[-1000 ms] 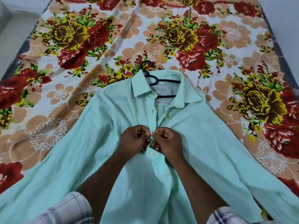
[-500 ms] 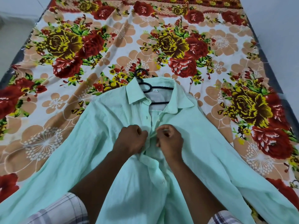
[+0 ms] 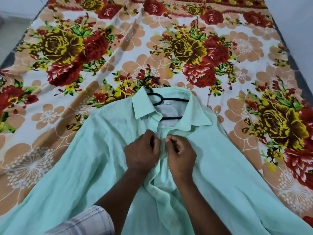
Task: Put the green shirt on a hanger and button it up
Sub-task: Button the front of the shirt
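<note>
Hands have crept up toward the hanger point(image 3: 153, 93). Now the left hand point(image 3: 142, 153) and right hand point(image 3: 182, 154) each pinch a front edge of the green shirt point(image 3: 84, 167) lying over it. Guessing upper button; next, push it through its hole.

The green shirt point(image 3: 81, 167) is thin, matt, creased cloth; the hanger point(image 3: 171, 99) looks black plastic; the bedsheet point(image 3: 118, 48) is printed cloth.

left sleeve point(image 3: 81, 221): pale checked cloth, thin blue-grey lines | ends near elbow | left hand point(image 3: 142, 150), right hand point(image 3: 182, 155): bare
</note>
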